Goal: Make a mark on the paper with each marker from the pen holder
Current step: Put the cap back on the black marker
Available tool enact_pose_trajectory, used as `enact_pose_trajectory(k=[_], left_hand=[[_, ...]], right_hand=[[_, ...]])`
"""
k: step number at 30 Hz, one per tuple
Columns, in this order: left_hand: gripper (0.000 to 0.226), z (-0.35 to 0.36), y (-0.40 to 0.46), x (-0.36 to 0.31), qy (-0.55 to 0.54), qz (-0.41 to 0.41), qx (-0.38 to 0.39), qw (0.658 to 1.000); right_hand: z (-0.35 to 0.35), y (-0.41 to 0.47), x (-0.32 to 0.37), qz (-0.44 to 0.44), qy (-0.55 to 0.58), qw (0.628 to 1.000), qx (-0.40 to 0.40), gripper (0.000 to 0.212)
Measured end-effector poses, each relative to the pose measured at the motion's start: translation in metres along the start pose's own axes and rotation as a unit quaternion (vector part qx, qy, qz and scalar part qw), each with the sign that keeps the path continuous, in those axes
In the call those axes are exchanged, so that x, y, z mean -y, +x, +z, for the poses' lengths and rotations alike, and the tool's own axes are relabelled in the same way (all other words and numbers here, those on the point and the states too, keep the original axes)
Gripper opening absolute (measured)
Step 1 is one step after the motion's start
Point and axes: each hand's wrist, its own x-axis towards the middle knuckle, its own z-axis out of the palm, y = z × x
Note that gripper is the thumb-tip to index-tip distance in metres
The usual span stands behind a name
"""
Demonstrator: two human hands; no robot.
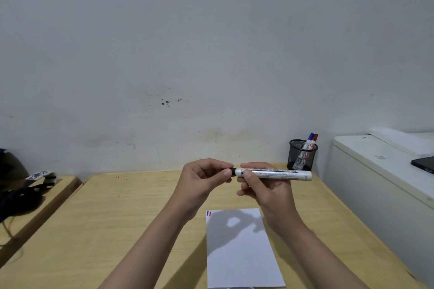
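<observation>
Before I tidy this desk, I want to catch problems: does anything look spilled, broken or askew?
Nothing spilled or broken. The paper lies flat on the table, the pen holder stands upright. Only dark specks on the wall look odd.

Two bare forearms enter from the bottom edge, no sleeves, watches or rings visible; left hand (202,178) and right hand (265,191) ungloved.

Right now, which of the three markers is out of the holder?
The black-capped marker, held level in both hands above the paper. The blue-capped marker and red-capped marker stand in the mesh holder.
</observation>
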Motion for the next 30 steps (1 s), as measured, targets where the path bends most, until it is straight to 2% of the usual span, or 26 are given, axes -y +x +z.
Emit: enact_pose_trajectory(k=[2, 4, 6, 7, 8, 10, 12, 13, 14, 17, 22, 24, 30], left_hand=[[0.01, 0.004, 0.002, 0.001, 0.019, 0.005, -0.012, 1.0], [0.009, 0.007, 0.007, 0.002, 0.038, 0.008, -0.04, 0.998], [0.008, 0.01, 0.015, 0.002, 0.061, 0.013, -0.075, 0.995], [0.007, 0.011, 0.019, 0.003, 0.081, 0.016, -0.088, 0.993], [0.007, 0.012, 0.023, 0.003, 0.103, 0.019, -0.095, 0.99], [0.008, 0.015, 0.029, 0.003, 0.141, 0.02, -0.092, 0.985], [0.009, 0.023, 0.036, 0.003, 0.159, 0.009, -0.082, 0.984], [0.009, 0.029, 0.04, 0.002, 0.159, 0.003, -0.078, 0.984], [0.008, 0.035, 0.044, 0.002, 0.152, -0.002, -0.074, 0.986], [0.008, 0.054, 0.057, 0.003, 0.12, -0.008, -0.061, 0.991], [0.026, 0.084, 0.086, 0.019, 0.138, 0.002, -0.027, 0.99], [0.028, 0.097, 0.103, 0.033, 0.178, 0.005, -0.026, 0.984], [0.034, 0.146, 0.162, 0.094, 0.3, 0.014, 0.005, 0.954]], right_hand=[[0.001, 0.003, 0.001, 0.037, 0.005, 0.999, -0.01, 0.009], [0.0, 0.007, 0.002, 0.123, 0.005, 0.992, -0.023, 0.025], [-0.004, 0.01, 0.007, 0.203, -0.055, 0.978, -0.006, 0.037], [-0.009, 0.011, 0.009, 0.202, -0.106, 0.974, 0.006, 0.034], [-0.014, 0.012, 0.012, 0.169, -0.158, 0.973, 0.008, 0.027], [-0.024, 0.016, 0.019, 0.049, -0.255, 0.966, -0.016, 0.014], [-0.036, 0.024, 0.024, -0.041, -0.368, 0.929, -0.018, 0.02], [-0.041, 0.028, 0.026, -0.054, -0.404, 0.913, -0.005, 0.025], [-0.045, 0.032, 0.026, -0.049, -0.414, 0.909, 0.011, 0.028], [-0.056, 0.038, 0.023, -0.033, -0.365, 0.93, 0.03, 0.032], [-0.096, 0.062, 0.031, -0.054, -0.313, 0.948, -0.033, 0.065], [-0.122, 0.081, 0.04, -0.071, -0.334, 0.937, -0.079, 0.068], [-0.189, 0.153, 0.051, -0.109, -0.413, 0.87, -0.247, 0.051]])
